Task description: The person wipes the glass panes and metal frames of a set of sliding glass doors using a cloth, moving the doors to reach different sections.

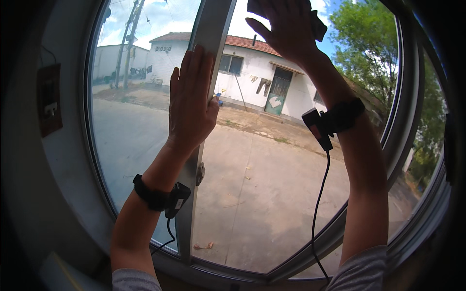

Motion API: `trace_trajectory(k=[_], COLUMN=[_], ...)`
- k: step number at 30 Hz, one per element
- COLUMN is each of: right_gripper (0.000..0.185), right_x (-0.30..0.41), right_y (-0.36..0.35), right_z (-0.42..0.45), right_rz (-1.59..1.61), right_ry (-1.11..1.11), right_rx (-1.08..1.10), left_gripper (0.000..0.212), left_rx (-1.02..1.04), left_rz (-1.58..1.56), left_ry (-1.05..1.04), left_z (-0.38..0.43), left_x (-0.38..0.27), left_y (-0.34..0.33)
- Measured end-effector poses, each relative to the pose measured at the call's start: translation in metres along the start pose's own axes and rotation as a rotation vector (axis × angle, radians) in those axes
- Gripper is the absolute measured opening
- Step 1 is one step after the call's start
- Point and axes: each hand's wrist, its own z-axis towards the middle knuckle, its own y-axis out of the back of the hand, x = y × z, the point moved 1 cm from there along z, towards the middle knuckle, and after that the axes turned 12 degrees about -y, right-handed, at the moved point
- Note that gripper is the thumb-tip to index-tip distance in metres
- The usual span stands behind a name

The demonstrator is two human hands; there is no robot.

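Observation:
My left hand (191, 98) lies flat, palm away from me, against the upright metal frame (213, 25) of a sliding window, with nothing seen in it. Up at the top edge, my right hand (291, 32) is spread over a dark cloth (318, 25) on the right window pane; its fingertips are partly cut off by the picture's rim. A small window latch (200, 174) sits on the frame below my left hand. Both wrists wear black straps with small boxes and cables.
A wall switch or socket plate (50, 102) is at the far left. The lower window frame (233, 278) curves below my arms. Through the glass show a paved yard, a white house (247, 80), a tree (367, 40) and utility poles.

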Motion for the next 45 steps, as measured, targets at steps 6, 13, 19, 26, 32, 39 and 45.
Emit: trace_trajectory(k=[6, 13, 19, 26, 32, 39, 45], right_gripper=[0.045, 0.033, 0.046, 0.042, 0.039, 0.062, 0.039], right_x=[-0.031, -0.244, -0.316, -0.212, -0.026, 0.107, 0.102], right_y=[0.051, 0.115, 0.092, 0.039, 0.041, 0.079, 0.103], right_z=[-0.051, -0.039, -0.024, 0.017, -0.01, -0.162, -0.247], right_rz=[0.134, 0.009, -0.412, -0.421, -0.19, 0.292, 0.287], right_ry=[0.269, -0.026, 0.013, -0.147, 0.075, 0.197, 0.598], right_rx=[0.151, 0.004, -0.13, -0.052, 0.033, 0.59, 0.547], left_gripper=[0.082, 0.084, 0.085, 0.075, 0.056, 0.054, 0.07], left_rx=[0.053, 0.026, -0.034, -0.001, -0.016, 0.032, 0.055], left_rz=[0.083, 0.065, 0.053, 0.044, 0.13, 0.148, 0.162], left_ry=[-0.003, 0.0, -0.037, -0.05, -0.072, 0.008, -0.001], left_z=[-0.019, -0.015, -0.008, 0.002, 0.007, 0.0, -0.012], left_x=[0.011, 0.006, 0.006, 0.004, 0.003, 0.006, 0.011], left_y=[0.003, -0.001, 0.001, -0.002, -0.006, -0.003, 0.004])
